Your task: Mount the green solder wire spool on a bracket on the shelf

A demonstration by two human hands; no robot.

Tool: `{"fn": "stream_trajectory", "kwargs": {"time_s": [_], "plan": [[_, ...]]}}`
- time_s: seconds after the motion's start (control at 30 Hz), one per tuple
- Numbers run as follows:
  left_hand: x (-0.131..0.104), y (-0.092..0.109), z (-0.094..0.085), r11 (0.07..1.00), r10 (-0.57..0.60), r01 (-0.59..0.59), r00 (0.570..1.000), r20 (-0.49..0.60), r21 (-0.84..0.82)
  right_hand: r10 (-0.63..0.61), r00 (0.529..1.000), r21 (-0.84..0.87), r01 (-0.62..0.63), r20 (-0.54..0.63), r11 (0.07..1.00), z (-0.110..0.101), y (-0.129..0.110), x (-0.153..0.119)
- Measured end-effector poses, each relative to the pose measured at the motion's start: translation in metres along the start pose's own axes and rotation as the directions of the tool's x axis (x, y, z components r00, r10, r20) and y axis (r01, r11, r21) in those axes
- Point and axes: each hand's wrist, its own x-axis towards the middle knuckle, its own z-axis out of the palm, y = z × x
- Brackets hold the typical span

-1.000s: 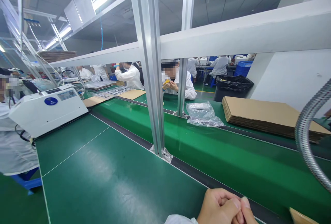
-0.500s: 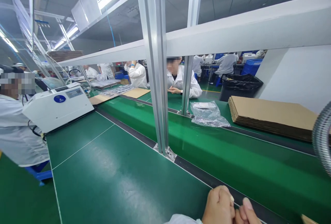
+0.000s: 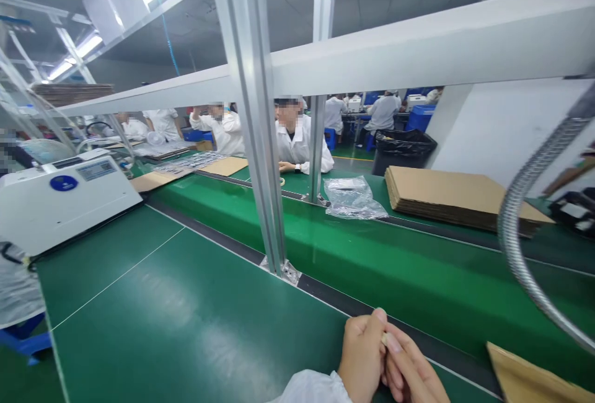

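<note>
Low in the head view, my left hand [image 3: 361, 353] and my right hand [image 3: 413, 367] are close together, fingers curled in and touching. A tiny pale bit [image 3: 384, 339] shows between the fingertips of both hands; it is too small to name. Both hands are over the front edge of the green worktable [image 3: 186, 316], beside the dark strip along the green conveyor belt [image 3: 372, 266]. A white sleeve [image 3: 313, 387] covers my left wrist. The inner fingers and palms are partly hidden.
An upright metal post [image 3: 264, 142] stands by the belt, with a white machine [image 3: 65, 192] at left. Across lie a clear plastic bag [image 3: 353, 197] and stacked cardboard [image 3: 446, 195]; a co-worker [image 3: 302, 142] sits there. A flexible metal hose [image 3: 515, 254] and cardboard piece [image 3: 534, 375] are at right.
The view has turned right, bringing in more of the hose and the near cardboard piece. My hands sit higher and further left in the picture, with fingertips now together.
</note>
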Motion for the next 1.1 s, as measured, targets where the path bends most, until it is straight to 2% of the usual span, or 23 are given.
{"fn": "stream_trajectory", "kwargs": {"time_s": [0.17,0.4,0.67,0.93,1.1], "plan": [[-0.008,0.012,-0.002,0.999,-0.002,0.004,0.999,0.035,-0.054,-0.075,0.996,-0.021,0.076,0.044,0.997,0.013,-0.008,-0.011],[-0.007,0.007,-0.002,1.0,0.008,-0.009,0.999,0.038,0.024,-0.194,0.981,0.067,0.193,-0.001,0.979,0.022,-0.012,-0.012],[-0.004,0.006,-0.006,0.999,0.0,-0.007,0.983,0.181,0.04,-0.204,0.974,0.181,0.219,-0.099,0.959,0.024,-0.012,-0.007],[0.001,0.007,-0.005,0.986,-0.077,0.048,0.98,0.184,0.157,-0.241,0.965,0.232,0.26,-0.107,0.937,0.019,-0.018,-0.005],[-0.001,0.01,-0.005,0.978,-0.046,-0.012,0.961,0.273,0.206,-0.217,0.967,0.258,0.246,-0.135,0.934,0.019,-0.02,-0.008]]}}
